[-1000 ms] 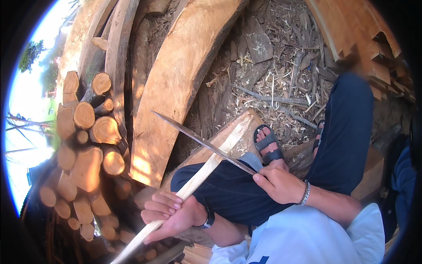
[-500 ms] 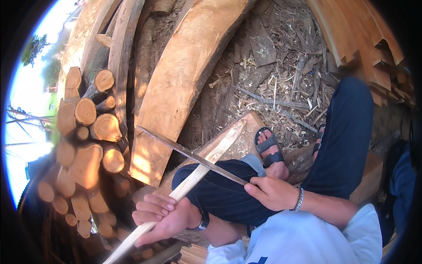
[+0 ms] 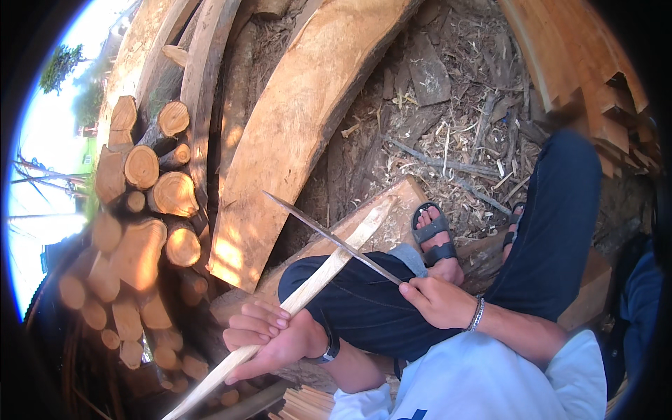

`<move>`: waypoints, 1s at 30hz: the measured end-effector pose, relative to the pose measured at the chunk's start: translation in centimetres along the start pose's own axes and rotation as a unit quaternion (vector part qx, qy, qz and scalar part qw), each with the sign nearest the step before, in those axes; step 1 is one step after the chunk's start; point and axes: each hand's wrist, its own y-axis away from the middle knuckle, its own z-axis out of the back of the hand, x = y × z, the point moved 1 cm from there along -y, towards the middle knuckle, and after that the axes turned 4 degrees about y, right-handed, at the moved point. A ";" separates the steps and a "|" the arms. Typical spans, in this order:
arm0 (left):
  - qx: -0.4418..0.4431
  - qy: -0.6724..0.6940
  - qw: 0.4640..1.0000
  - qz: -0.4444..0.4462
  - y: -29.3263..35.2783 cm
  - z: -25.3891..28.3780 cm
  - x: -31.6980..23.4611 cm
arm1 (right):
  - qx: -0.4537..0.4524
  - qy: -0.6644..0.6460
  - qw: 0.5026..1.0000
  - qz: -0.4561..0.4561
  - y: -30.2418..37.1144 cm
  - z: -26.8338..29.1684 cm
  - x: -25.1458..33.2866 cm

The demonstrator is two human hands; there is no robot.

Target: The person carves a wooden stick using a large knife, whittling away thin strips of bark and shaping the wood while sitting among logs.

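Note:
A long, pale, peeled wooden stick [image 3: 318, 285] slants across my lap, its far end over a thick wooden plank [image 3: 290, 274] beside my foot. My left hand [image 3: 276, 336] is closed round the lower part of the stick, palm side partly up. In my right hand [image 3: 441, 302] is a long, thin knife [image 3: 308, 221], its handle hidden in my fist. The blade lies across the stick beyond my left hand, touching or just over it, with its tip out to the upper left.
Cut logs [image 3: 143, 168] are stacked at the left. A broad, rough slab [image 3: 301, 105] runs away from me. Wood shavings [image 3: 462, 150] and bark litter the ground. Sawn boards [image 3: 570, 59] rise at the upper right. Several split sticks [image 3: 308, 404] lie at the bottom.
The knife has moved a little up the stick, away from my left hand, and its tip has shifted right. My left hand keeps its grip. The whole view has shifted slightly.

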 end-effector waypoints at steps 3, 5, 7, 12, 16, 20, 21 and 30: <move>-0.019 -0.010 1.000 -0.009 0.4 0.2 -0.1 | 0.010 -0.002 0.999 0.031 0.3 0.6 1.8; -0.020 -0.021 0.999 -0.013 0.7 0.5 -0.3 | 0.019 0.010 0.999 0.033 0.1 0.4 1.7; -0.036 -0.026 0.999 -0.017 0.9 0.6 -0.5 | 0.031 0.034 0.999 0.011 -0.3 0.0 0.6; -0.051 -0.048 0.997 -0.031 1.4 1.6 -0.9 | 0.050 0.022 0.998 0.021 -0.3 0.5 1.9; -0.047 -0.047 0.998 -0.025 1.7 1.4 -1.2 | 0.035 0.064 0.997 0.026 -0.8 0.4 1.3; -0.049 -0.037 0.997 -0.036 1.8 1.4 -1.2 | 0.026 0.070 0.997 0.011 -1.6 0.4 -0.8; -0.051 -0.031 0.998 -0.035 2.0 1.6 -1.2 | 0.029 0.052 0.998 0.014 -1.2 0.6 0.0; -0.043 -0.068 0.996 -0.039 2.1 1.3 -1.1 | 0.042 0.038 0.998 0.035 -2.1 0.6 1.5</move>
